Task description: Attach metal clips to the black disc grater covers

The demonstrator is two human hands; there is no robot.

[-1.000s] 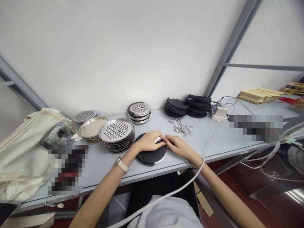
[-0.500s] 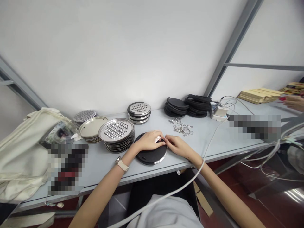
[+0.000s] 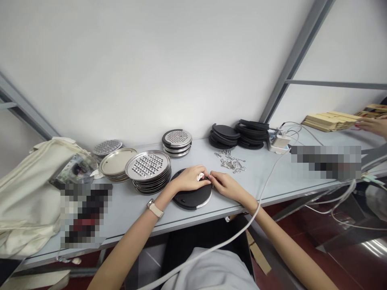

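Note:
A round black disc with a silver metal edge lies flat near the front of the table. My left hand rests over it, thumb and fingers closed together at its right rim, with something white around or by one finger. My right hand pinches at that same rim, fingertips almost meeting the left ones. A small dark, shiny piece shows between the fingertips, too small to name. Just behind the hands lie loose small metal clips. Left of the disc stands a stack of round metal graters.
Farther back are plain metal discs, graters with black rims and black round covers. A white cable crosses in front of my right forearm. At the far right, another person's hand is beside flat wooden pieces.
My hands stay at the disc's rim with hardly any movement. At the far right, the other person's hand has shifted slightly up and left, over the edge of the wooden pieces.

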